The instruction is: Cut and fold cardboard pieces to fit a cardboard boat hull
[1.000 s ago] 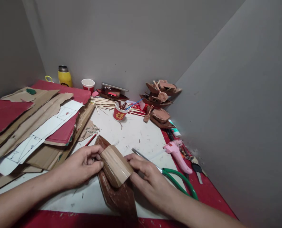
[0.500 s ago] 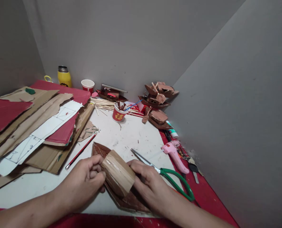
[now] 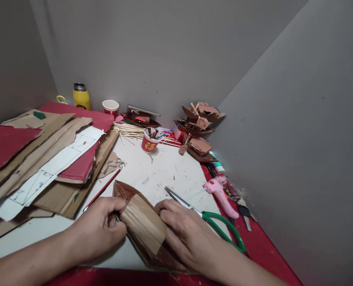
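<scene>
A brown model boat (image 3: 123,189) lies slantwise on the white board in front of me, its pointed end toward the far left. Across its middle arches a tan cardboard piece (image 3: 143,222), curved like a roof. My left hand (image 3: 105,222) is closed at the left edge of this piece, thumb and fingers bent against it. On the other side, my right hand (image 3: 182,230) wraps its fingers round the right edge of the cardboard and the boat's side. The fingertips of my right hand are partly hidden. Scissors with green handles (image 3: 224,226) lie just beyond my right hand.
Cardboard sheets (image 3: 66,194) and a marked white strip (image 3: 45,178) are stacked at left, beside a red pencil (image 3: 101,190). Farther back stand a paper cup (image 3: 150,145), wooden sticks (image 3: 128,129), a yellow bottle (image 3: 81,97) and model boats (image 3: 200,147). A pink glue gun (image 3: 222,198) lies right.
Both hands have shifted slightly left with the cardboard piece and the boat. The cardboard is tilted a little differently, and my left hand now sits farther left.
</scene>
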Tool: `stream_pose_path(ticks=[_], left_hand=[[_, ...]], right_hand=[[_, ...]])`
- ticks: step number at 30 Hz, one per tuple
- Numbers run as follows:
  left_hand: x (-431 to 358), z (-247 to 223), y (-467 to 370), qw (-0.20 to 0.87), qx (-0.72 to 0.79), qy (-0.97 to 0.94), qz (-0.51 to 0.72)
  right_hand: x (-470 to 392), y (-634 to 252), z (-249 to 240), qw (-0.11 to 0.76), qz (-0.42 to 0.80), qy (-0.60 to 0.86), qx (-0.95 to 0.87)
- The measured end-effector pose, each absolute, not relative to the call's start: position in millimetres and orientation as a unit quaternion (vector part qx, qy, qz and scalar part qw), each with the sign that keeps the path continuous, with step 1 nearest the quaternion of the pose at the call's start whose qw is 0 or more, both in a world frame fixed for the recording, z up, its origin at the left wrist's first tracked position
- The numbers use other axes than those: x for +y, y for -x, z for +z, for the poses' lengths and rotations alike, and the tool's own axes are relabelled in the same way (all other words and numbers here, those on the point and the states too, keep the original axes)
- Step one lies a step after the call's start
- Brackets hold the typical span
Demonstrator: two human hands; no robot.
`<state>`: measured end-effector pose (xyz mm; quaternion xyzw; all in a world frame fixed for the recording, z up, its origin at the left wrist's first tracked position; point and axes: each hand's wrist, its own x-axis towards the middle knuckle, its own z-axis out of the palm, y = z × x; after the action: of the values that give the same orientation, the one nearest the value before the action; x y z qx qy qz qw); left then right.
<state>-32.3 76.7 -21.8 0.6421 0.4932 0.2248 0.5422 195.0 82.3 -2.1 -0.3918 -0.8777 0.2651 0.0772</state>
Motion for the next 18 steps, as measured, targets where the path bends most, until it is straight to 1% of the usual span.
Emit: stream_pose_path(ticks=[3,8,13,18], left_hand=[[73,-26,32,0.551,0.493,-0.635,0.222],[76,-19,38,0.571,0.49,-0.631,0.189],[86,-15,47,0.66,0.41,-0.607,0.165],[92,-18,52,0.639,0.399,-0.64,0.149]], right_hand=[[83,-194,-7,0.078,0.268,0.402,-0.872],[87,-194,-13,0.098,0.295,0.401,-0.862],[88,-195,-17,0.119,0.306,0.394,-0.859],[88,-195,-30,0.152,0.301,0.416,-0.844]])
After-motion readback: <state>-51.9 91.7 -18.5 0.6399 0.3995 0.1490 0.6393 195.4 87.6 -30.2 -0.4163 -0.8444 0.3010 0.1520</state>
